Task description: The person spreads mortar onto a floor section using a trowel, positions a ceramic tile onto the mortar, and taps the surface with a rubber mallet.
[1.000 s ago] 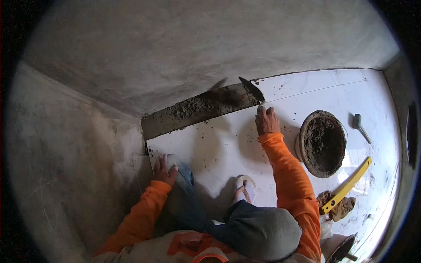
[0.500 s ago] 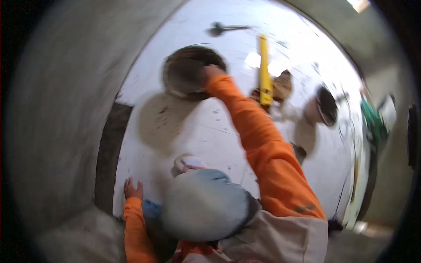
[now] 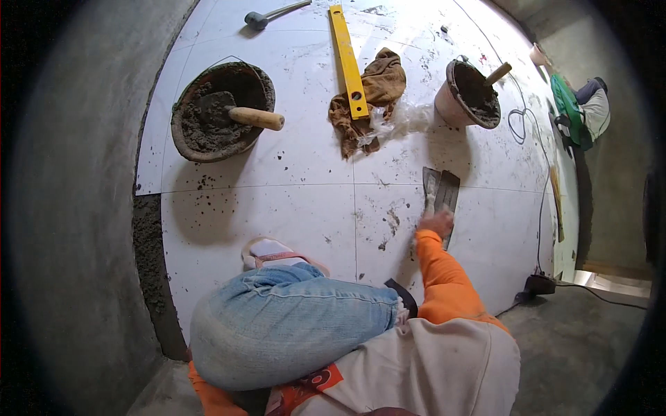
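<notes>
My right hand [image 3: 437,223], a little blurred, is closed at the handle end of a flat steel trowel [image 3: 449,192] lying on the white tiles. My left hand is out of sight; only its orange sleeve [image 3: 208,390] shows beside my bent knee. At the far left stands a bucket of wet mortar [image 3: 184,139], and a pointing trowel with a wooden handle [image 3: 257,118] rests in it, its blade on the mortar. A smaller bucket [image 3: 452,109] on the right also holds mortar and a wooden-handled tool [image 3: 498,73].
A yellow spirit level [image 3: 348,66] lies partly on a brown rag [image 3: 383,80], beside crumpled clear plastic [image 3: 399,123]. A mallet [image 3: 257,21] lies far left. Along the left wall runs a mortar-filled gap [image 3: 149,243]. A cable [image 3: 543,208] and a green bag-like item [image 3: 570,111] are at right.
My right hand has left the trowel in the big bucket and come back to the flat trowel on the right. My left hand has dropped out of view. The view has turned rightward.
</notes>
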